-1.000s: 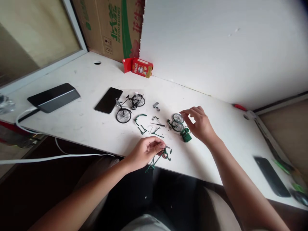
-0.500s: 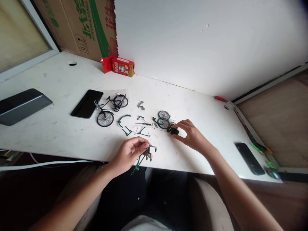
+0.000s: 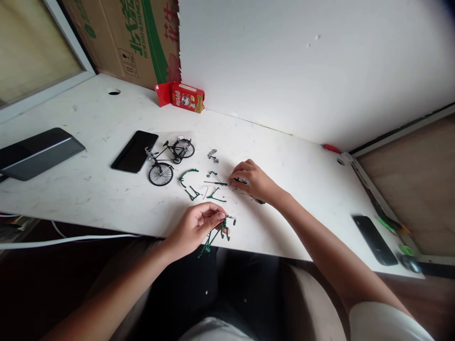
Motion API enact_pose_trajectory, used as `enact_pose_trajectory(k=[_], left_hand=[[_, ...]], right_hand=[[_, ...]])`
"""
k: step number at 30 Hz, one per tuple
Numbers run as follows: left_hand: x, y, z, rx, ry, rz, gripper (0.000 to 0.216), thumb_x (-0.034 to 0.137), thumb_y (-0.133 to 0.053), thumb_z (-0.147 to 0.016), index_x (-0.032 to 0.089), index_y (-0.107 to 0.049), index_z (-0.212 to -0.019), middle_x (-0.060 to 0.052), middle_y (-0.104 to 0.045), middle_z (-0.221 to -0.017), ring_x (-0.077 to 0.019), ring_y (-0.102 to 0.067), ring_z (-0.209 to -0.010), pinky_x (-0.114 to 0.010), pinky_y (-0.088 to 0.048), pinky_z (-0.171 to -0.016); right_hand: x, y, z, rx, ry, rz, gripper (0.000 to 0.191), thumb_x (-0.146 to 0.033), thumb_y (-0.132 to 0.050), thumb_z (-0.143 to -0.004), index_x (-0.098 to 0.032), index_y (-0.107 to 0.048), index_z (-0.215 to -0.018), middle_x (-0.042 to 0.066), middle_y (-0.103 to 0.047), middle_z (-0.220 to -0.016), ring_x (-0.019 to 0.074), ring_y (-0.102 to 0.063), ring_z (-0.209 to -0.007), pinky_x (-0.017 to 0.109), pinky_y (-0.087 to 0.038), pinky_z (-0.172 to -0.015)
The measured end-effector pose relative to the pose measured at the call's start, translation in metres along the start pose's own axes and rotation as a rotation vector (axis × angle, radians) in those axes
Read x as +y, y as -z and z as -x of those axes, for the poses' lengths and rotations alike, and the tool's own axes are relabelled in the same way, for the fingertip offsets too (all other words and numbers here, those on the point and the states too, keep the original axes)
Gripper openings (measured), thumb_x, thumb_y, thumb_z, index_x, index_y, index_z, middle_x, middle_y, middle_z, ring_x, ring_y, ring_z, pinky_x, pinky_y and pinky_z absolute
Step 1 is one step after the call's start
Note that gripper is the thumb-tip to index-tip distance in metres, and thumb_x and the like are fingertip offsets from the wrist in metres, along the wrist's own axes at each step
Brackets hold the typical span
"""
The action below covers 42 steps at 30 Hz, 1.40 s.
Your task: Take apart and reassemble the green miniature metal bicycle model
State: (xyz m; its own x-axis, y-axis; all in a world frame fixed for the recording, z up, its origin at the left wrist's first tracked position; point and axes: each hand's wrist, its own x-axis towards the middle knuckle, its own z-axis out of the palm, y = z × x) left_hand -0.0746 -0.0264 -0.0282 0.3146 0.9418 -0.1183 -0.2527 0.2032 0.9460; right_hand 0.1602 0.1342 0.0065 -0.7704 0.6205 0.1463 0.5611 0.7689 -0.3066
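My left hand (image 3: 197, 226) pinches a small green model bicycle frame (image 3: 216, 233) at the near edge of the white table (image 3: 88, 189). My right hand (image 3: 254, 181) lies over the loose parts in the middle of the table, fingers curled down on a small wheel part (image 3: 242, 180) that is mostly hidden under them. Green curved fender pieces (image 3: 188, 182), a thin rod (image 3: 214, 183) and other tiny parts lie between the hands. A finished black model bicycle (image 3: 170, 158) stands to the left of them.
A black phone (image 3: 134, 151) lies left of the model bicycle, a dark tablet (image 3: 35, 152) at the far left. A red carton (image 3: 183, 96) and a cardboard box (image 3: 124, 38) stand at the back. Another phone (image 3: 375, 239) and green tools (image 3: 391, 225) lie at the right.
My right hand has moved left from the green block onto the wheel parts and now covers them. My left hand has kept its hold on the green frame.
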Motion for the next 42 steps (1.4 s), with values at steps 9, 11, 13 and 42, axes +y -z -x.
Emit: enact_pose_trajectory(k=[9,11,13,42], left_hand=[[0.003,0.000,0.001,0.013,-0.002,-0.001,0.040,0.053,-0.076,-0.099,0.015,-0.073,-0.109,-0.008,-0.077,-0.091,-0.0226,-0.078,-0.090,-0.033,-0.058,-0.087],[0.002,0.000,0.001,0.011,0.000,-0.002,0.040,0.053,-0.076,-0.099,0.015,-0.072,-0.109,-0.008,-0.077,-0.092,-0.0230,-0.078,-0.091,-0.034,-0.058,-0.088],[0.002,0.001,0.001,0.008,0.001,0.006,0.040,0.053,-0.076,-0.099,0.015,-0.072,-0.109,-0.008,-0.076,-0.092,-0.0228,-0.078,-0.090,-0.034,-0.058,-0.087],[0.003,-0.002,0.000,-0.014,-0.018,0.093,0.035,0.048,-0.077,-0.100,0.014,-0.071,-0.105,-0.004,-0.072,-0.088,-0.0205,-0.079,-0.083,-0.030,-0.059,-0.079]], right_hand=[[-0.013,-0.007,-0.009,0.042,-0.004,-0.019,0.014,-0.030,-0.076,-0.100,-0.023,-0.084,-0.107,0.012,-0.077,-0.110,0.0299,-0.060,-0.106,0.047,-0.056,-0.093],[-0.020,-0.012,-0.012,0.021,0.009,-0.019,0.010,-0.026,-0.077,-0.098,-0.022,-0.084,-0.104,0.011,-0.077,-0.109,0.0296,-0.060,-0.105,0.047,-0.055,-0.093],[-0.023,-0.014,-0.014,0.008,0.001,-0.020,0.009,-0.021,-0.074,-0.099,-0.021,-0.082,-0.102,0.011,-0.077,-0.108,0.0296,-0.059,-0.103,0.046,-0.055,-0.093],[-0.042,-0.036,-0.041,0.121,-0.304,0.009,0.018,-0.034,-0.075,-0.099,-0.023,-0.081,-0.085,0.009,-0.078,-0.096,0.0285,-0.063,-0.099,0.039,-0.047,-0.072]])
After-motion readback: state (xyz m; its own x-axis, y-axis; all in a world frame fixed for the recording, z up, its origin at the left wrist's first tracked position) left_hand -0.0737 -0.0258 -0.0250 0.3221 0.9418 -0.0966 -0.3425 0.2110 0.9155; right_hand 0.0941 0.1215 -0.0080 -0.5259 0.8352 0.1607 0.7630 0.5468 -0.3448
